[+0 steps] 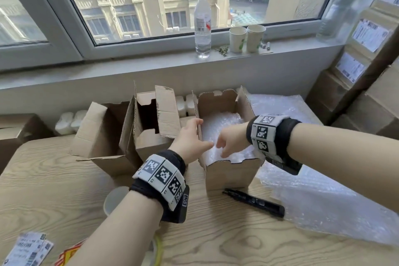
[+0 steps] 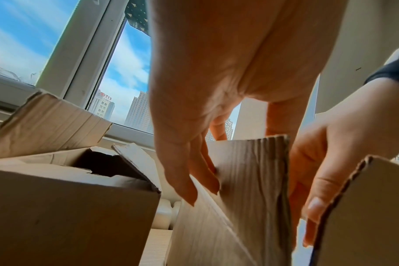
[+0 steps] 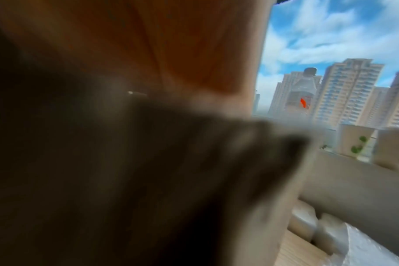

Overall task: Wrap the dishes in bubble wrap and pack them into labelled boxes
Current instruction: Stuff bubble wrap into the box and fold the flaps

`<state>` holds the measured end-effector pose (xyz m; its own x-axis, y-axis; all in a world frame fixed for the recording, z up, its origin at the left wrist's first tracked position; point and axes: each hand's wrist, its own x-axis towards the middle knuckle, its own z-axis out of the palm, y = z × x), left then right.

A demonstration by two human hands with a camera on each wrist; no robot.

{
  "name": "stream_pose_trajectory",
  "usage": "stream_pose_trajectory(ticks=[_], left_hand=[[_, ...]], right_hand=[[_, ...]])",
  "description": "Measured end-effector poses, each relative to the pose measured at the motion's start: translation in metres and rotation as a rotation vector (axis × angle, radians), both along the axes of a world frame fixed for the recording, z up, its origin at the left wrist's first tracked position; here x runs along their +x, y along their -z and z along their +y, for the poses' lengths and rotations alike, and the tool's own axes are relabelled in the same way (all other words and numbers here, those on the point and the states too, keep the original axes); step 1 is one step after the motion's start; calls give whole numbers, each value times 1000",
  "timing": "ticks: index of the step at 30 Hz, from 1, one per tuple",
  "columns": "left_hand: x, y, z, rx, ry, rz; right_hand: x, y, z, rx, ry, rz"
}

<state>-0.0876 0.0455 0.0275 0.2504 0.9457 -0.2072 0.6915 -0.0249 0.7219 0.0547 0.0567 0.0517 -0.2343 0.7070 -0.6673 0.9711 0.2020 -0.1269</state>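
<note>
One box on the worktop is holding a bubble wrap bundle, its contents hidden, with its flaps standing open. The left hand is pinching its wall. The right hand is reaching onto the wrap, grip unclear. Labels are lying loose, so labelling is seemingly remaining.

I counted three open cardboard boxes on the table, along with one black marker and one spread sheet of bubble wrap. Up on the sill stood two paper cups and, beside them, one water bottle.
</note>
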Motion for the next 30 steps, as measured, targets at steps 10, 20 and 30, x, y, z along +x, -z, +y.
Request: stream_pose_trajectory(ticks=[10,20,30], left_hand=[[-5,4,-1,4,40,-86],[-12,4,-6,-38,62,-66],[8,-8,-19,45,35,231]], right_hand=[[-25,-13,23,-31,-69,-241],[-9,-31,13,30,84,-59],[23,-10,-61,222,-161,-45]])
